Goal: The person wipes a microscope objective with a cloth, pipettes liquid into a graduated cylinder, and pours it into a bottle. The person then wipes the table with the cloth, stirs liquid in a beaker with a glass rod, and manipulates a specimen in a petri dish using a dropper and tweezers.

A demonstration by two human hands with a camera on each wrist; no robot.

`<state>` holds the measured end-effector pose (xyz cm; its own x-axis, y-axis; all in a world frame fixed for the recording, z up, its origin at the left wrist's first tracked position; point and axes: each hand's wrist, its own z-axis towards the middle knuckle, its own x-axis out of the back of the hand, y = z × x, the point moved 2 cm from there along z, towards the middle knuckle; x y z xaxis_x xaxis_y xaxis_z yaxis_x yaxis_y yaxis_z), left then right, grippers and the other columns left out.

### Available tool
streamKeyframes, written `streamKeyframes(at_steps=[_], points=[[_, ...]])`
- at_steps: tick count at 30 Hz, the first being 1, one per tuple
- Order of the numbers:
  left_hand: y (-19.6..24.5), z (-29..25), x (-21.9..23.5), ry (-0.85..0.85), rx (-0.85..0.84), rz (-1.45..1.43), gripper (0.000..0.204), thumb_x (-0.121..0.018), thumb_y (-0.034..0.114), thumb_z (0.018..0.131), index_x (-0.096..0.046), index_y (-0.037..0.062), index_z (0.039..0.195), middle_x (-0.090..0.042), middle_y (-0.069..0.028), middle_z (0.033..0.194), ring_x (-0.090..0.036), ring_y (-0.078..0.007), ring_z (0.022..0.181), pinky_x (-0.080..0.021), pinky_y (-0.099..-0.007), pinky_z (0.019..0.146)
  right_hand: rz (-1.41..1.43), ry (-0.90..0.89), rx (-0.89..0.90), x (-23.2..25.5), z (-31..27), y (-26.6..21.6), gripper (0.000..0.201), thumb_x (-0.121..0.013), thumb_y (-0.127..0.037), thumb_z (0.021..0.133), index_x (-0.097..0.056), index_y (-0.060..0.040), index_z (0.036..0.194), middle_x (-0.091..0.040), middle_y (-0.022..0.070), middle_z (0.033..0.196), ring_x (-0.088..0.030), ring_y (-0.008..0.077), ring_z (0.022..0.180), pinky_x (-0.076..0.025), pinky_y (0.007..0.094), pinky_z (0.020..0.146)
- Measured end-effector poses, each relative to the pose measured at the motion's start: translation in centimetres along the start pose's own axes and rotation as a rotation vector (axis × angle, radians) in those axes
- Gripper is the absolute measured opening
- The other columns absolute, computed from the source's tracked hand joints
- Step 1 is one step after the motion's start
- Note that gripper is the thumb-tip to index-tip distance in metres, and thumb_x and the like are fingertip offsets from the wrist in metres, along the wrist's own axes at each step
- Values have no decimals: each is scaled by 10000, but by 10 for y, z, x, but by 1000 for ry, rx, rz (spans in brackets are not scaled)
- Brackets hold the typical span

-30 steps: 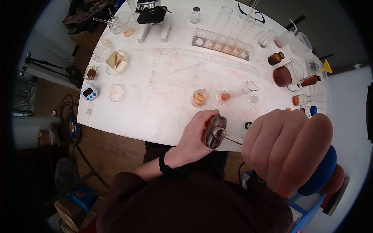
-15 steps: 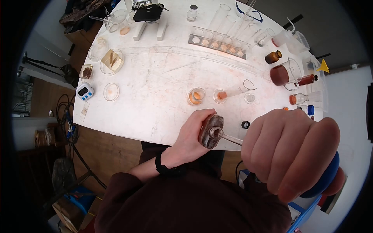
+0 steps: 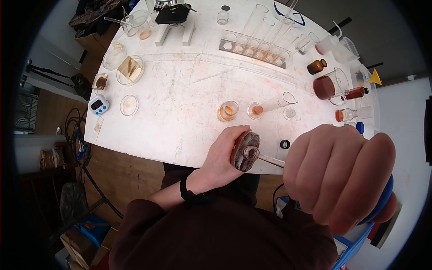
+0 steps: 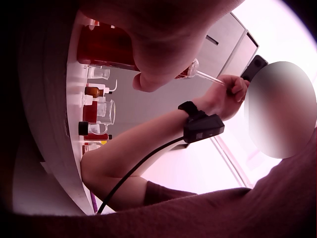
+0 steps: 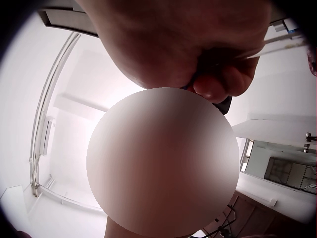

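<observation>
Little change: left hand (image 3: 220, 157) curls round bottle (image 3: 241, 158), right hand (image 3: 339, 176) grips tube (image 3: 271, 161) running from its bent fingers, step apparently unfinished.

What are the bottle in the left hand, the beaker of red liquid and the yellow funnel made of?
Bottle: probably glossy glass; dark red contents show through. Beaker: likely smooth glass, its bare walls see-through, though clear plastic is possible. Funnel: perhaps opaque plastic, evenly yellow; finish unclear.
</observation>
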<state>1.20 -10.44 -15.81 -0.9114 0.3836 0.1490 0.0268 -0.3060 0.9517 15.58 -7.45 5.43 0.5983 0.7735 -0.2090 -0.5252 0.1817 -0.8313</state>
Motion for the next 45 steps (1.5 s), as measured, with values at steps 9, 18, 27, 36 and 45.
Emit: streamKeyframes(at_steps=[9,18,27,36,45], points=[[-2,0,1,-17,22,24,710,-852,63,831,-495,51,1444,-595,-182,1320,-639,-359,1177,-555,-411,975,56,0,8,6,-5,14,513,-553,-554,1090,-556,-48,1007,-616,61,620,-519,135,428,-357,260,405],[5,3,2,15,5,18,700,-861,71,830,-509,55,1435,-601,-170,1300,-650,-346,1152,-563,-396,951,87,91,136,2,8,25,537,-685,-591,985,-521,-86,1061,-620,23,677,-518,118,462,-362,258,430],[7,3,2,20,1,14,694,-866,78,830,-515,58,1429,-604,-167,1288,-650,-343,1141,-562,-399,948,-29,89,35,11,4,16,620,-883,-422,888,-443,-136,1217,-654,-3,756,-554,104,516,-403,251,482],[7,3,3,14,-11,30,696,-868,90,833,-513,60,1431,-605,-168,1286,-645,-347,1147,-558,-405,956,-153,115,165,2,2,29,658,-871,-499,871,-461,-109,1207,-670,3,757,-590,105,547,-409,253,500],[5,2,2,14,-16,37,717,-876,111,834,-503,57,1443,-600,-169,1292,-645,-348,1153,-556,-410,963,-178,-61,139,16,8,31,666,-846,-553,878,-551,-25,1157,-686,27,744,-605,149,536,-476,283,516]])
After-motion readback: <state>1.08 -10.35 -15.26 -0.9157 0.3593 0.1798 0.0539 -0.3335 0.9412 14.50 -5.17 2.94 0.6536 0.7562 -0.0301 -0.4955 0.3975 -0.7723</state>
